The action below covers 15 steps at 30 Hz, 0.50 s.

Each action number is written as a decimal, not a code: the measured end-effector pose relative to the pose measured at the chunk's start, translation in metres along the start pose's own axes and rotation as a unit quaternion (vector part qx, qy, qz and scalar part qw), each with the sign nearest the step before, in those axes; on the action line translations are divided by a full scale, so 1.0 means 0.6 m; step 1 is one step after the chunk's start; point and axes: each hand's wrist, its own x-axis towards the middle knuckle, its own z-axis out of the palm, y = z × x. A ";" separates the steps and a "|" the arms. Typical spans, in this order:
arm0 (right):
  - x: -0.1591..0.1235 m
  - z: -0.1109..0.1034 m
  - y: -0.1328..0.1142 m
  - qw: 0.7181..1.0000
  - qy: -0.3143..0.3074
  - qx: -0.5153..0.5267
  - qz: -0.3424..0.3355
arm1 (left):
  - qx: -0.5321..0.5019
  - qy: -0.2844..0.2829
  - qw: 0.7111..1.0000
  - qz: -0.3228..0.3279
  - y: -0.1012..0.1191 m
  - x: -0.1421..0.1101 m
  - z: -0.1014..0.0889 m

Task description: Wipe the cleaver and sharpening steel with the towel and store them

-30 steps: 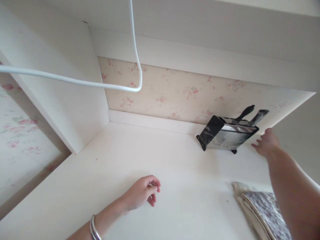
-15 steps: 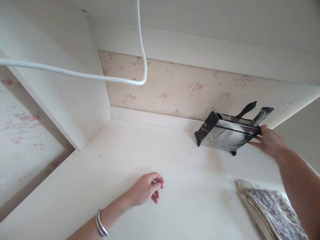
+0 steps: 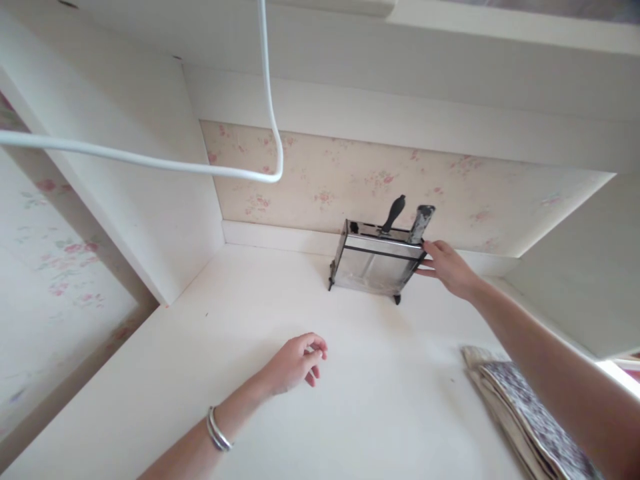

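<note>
A knife block [image 3: 375, 270] with a black frame and clear sides stands upright near the back of the white surface. Two handles stick up out of its top: a slim black one [image 3: 394, 215] and a wider one with grey-white patches [image 3: 422, 223]. My right hand [image 3: 445, 267] grips the block's right end, thumb at the top corner and fingers on the side. Over the surface, in front of the block and to its left, my left hand [image 3: 300, 363] hangs with loosely curled fingers and nothing visible in them. Silver bangles circle the left wrist.
A folded patterned cloth [image 3: 520, 413] lies at the right, partly behind my right forearm. Above, a white cable [image 3: 200, 167] hangs in front of the left panel. White panels [image 3: 120, 153] enclose the left and top; flowered wallpaper [image 3: 320, 180] covers the back.
My right hand has shifted the knife block left along the back of the surface, turning it a little. The left hand stays nearly where it was. The view has tilted slightly.
</note>
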 end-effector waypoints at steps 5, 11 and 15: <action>-0.024 0.070 -0.015 0.998 -0.051 -0.022 -0.035 | 0.133 0.111 0.978 0.119 0.120 -0.003 -0.027; -0.016 0.105 -0.014 0.993 -0.037 -0.084 -0.069 | 0.321 0.207 0.875 0.299 0.304 0.069 -0.056; -0.016 0.107 -0.014 0.992 -0.044 -0.088 -0.075 | 0.395 0.258 0.842 0.263 0.343 0.165 -0.061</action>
